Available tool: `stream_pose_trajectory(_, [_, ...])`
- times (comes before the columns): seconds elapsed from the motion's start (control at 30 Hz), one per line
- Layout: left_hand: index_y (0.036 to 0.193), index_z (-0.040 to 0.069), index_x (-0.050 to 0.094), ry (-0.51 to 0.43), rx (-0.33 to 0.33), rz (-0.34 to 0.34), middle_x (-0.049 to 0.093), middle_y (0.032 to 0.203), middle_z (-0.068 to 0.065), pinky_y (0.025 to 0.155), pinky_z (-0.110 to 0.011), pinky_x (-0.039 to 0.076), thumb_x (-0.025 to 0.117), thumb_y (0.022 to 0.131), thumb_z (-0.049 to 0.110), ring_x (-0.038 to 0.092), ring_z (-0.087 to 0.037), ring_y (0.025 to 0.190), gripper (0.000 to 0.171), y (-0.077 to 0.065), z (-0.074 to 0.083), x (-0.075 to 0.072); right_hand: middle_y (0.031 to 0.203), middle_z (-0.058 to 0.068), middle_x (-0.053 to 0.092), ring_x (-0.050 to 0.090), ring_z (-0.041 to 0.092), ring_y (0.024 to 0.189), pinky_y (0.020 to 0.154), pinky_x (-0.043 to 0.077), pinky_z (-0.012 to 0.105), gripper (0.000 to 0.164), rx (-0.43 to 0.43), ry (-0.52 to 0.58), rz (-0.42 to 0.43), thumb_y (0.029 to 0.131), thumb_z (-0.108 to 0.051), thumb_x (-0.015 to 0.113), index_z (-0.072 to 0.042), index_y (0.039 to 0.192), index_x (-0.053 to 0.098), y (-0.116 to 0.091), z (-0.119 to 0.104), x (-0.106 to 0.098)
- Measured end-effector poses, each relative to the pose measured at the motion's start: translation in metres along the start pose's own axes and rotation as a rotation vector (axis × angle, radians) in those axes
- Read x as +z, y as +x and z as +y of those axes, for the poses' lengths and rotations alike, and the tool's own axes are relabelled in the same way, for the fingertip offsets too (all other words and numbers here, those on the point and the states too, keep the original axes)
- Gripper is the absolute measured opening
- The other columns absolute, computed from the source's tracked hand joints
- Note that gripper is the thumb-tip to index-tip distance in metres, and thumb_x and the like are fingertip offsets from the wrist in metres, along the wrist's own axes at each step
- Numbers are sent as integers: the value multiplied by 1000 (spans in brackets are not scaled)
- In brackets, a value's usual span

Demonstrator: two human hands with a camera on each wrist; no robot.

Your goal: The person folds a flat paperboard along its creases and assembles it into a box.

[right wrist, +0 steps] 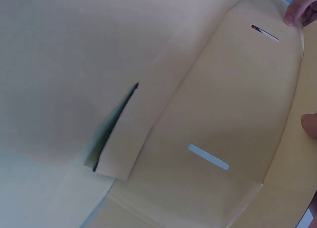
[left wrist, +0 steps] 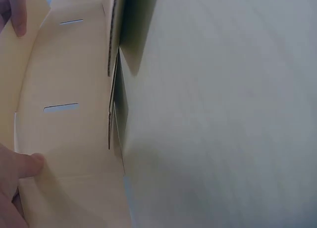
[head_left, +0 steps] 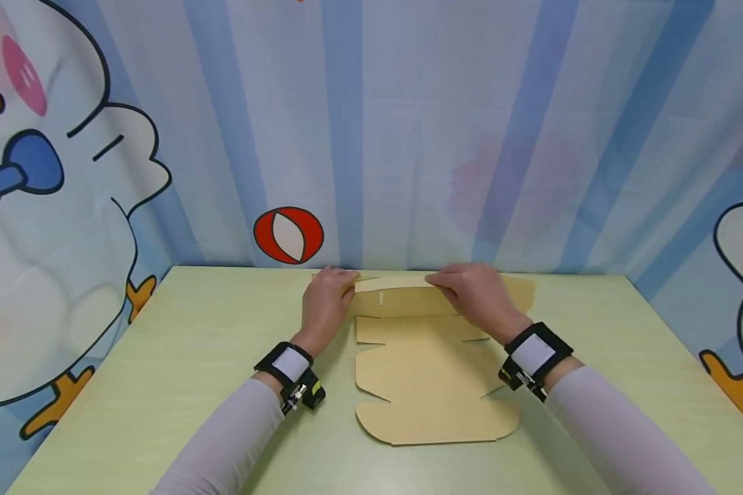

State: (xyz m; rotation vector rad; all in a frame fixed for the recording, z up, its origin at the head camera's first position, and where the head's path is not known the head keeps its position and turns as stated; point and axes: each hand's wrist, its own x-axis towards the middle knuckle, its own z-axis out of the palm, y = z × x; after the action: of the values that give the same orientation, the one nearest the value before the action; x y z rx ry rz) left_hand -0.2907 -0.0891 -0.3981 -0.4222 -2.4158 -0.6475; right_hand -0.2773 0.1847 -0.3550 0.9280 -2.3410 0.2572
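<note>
A flat die-cut cardboard box blank [head_left: 433,375] lies on the table, with rounded flaps toward me and its far panel raised. My left hand [head_left: 328,302] pinches the left part of that panel's top edge, where a narrow strip [head_left: 393,282] is folded along it. At the right part of the same edge, my right hand [head_left: 479,299] pinches the cardboard with its thumb and fingers. The left wrist view shows the left thumb [left wrist: 30,164] pressed on the inner face, below two cut slots. Both slots also appear in the right wrist view, beside the right thumb [right wrist: 309,125].
The pale yellow-green table [head_left: 223,344] ends at a striped blue curtain [head_left: 384,137] just behind the raised panel. Cartoon figures and a red ball [head_left: 288,235] are printed on the curtain. Each wrist wears a black strap with a small camera.
</note>
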Motion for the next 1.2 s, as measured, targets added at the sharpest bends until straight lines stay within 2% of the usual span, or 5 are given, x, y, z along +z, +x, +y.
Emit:
stream_pose_trajectory(0.4, [107, 13, 78, 2, 37, 17, 77, 104, -5, 108, -42, 49, 74, 86, 4, 71, -24, 102, 23, 0, 1, -1, 93, 2, 78, 73, 21, 78, 61, 58, 35, 25, -65, -60, 81, 82, -8, 78, -16, 106, 79, -14, -2, 10])
stream_pose_trajectory(0.7, [105, 13, 78, 3, 52, 21, 77, 103, -5, 110, -41, 47, 73, 86, 3, 71, -23, 101, 22, 0, 1, -2, 91, 5, 76, 74, 23, 80, 66, 61, 37, 24, -104, -103, 153, 81, -10, 80, -13, 105, 79, -21, -4, 19])
stream_pose_trajectory(0.8, [105, 13, 78, 4, 51, 27, 77, 103, -5, 106, -41, 50, 74, 86, 3, 71, -23, 101, 22, -1, 1, -2, 90, 6, 76, 73, 23, 82, 68, 61, 37, 26, -126, -94, 178, 79, -8, 82, -10, 105, 79, -22, -4, 22])
stream_pose_trajectory(0.97, [107, 13, 78, 1, 49, 11, 76, 102, -4, 89, -37, 58, 74, 87, 5, 68, -22, 98, 22, 1, 1, 1, 93, 6, 75, 71, 23, 86, 70, 61, 36, 32, -143, -83, 189, 76, -5, 83, -9, 107, 78, -25, -3, 25])
stream_pose_trajectory(1.2, [109, 12, 77, 7, 49, -28, 76, 104, -5, 88, -36, 59, 73, 88, 6, 67, -23, 99, 22, 6, 2, 4, 95, 6, 74, 71, 23, 89, 73, 62, 36, 33, -128, -89, 176, 76, -5, 83, -9, 108, 77, -27, -1, 26])
